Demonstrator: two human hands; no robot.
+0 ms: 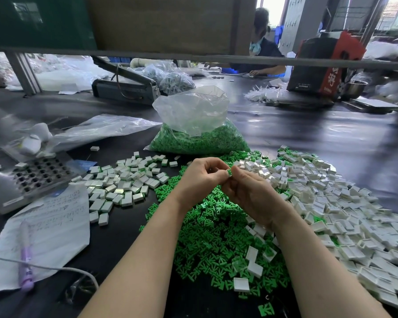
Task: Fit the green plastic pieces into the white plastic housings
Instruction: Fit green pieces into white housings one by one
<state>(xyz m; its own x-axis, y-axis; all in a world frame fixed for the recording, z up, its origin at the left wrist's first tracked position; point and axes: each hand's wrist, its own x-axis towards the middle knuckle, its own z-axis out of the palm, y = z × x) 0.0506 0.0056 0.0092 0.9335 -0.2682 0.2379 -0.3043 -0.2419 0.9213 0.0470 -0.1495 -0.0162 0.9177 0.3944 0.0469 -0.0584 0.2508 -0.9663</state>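
My left hand [201,174] and my right hand [251,191] meet fingertip to fingertip above the table, pinching a small green piece [229,172] between them; whether a white housing sits behind it is hidden by my fingers. Below my hands spreads a heap of loose green pieces [216,237]. A wide pile of empty white housings [342,214] lies to the right. On the left is a pile of white housings with green showing at their edges [122,184].
A clear bag full of green pieces [200,136] stands behind my hands. At the left lie a grey tray with square holes [32,177], a handwritten paper [48,228], a purple pen [25,255] and a white cable. Another person works at the far side.
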